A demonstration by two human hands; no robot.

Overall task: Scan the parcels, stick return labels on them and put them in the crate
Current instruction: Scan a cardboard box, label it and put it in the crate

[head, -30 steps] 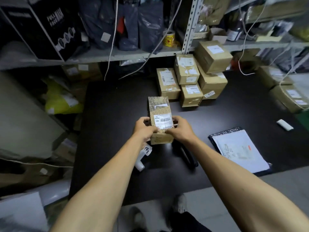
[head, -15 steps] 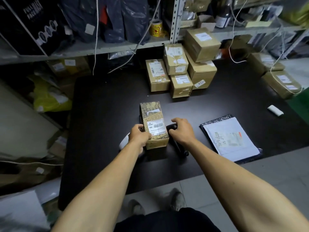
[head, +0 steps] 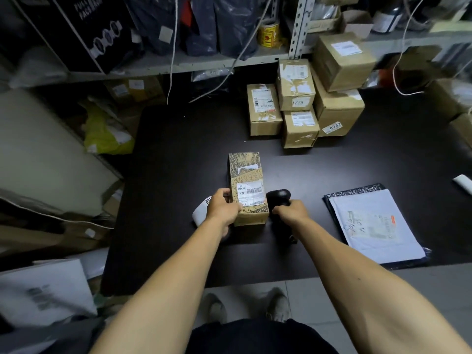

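Observation:
A long brown parcel (head: 246, 185) with printed tape and a white barcode label lies on the black table (head: 178, 175). My left hand (head: 223, 209) grips its near left corner. My right hand (head: 292, 212) is closed around the handle of a black barcode scanner (head: 278, 196), whose head sits just right of the parcel. A white roll (head: 200, 213) lies partly hidden behind my left hand. No crate is identifiable in view.
Several stacked cardboard parcels (head: 301, 106) stand at the table's back. A white mailer on a dark bag (head: 370, 226) lies at the right, near a small white object (head: 463, 182). Shelves (head: 178, 65) with bags and a yellow label roll (head: 268, 34) rise behind. More boxes (head: 449, 98) sit far right.
The parcel went from held up in both hands to lying on the table. My right hand left the parcel and closed on the scanner; my left hand stayed on the parcel.

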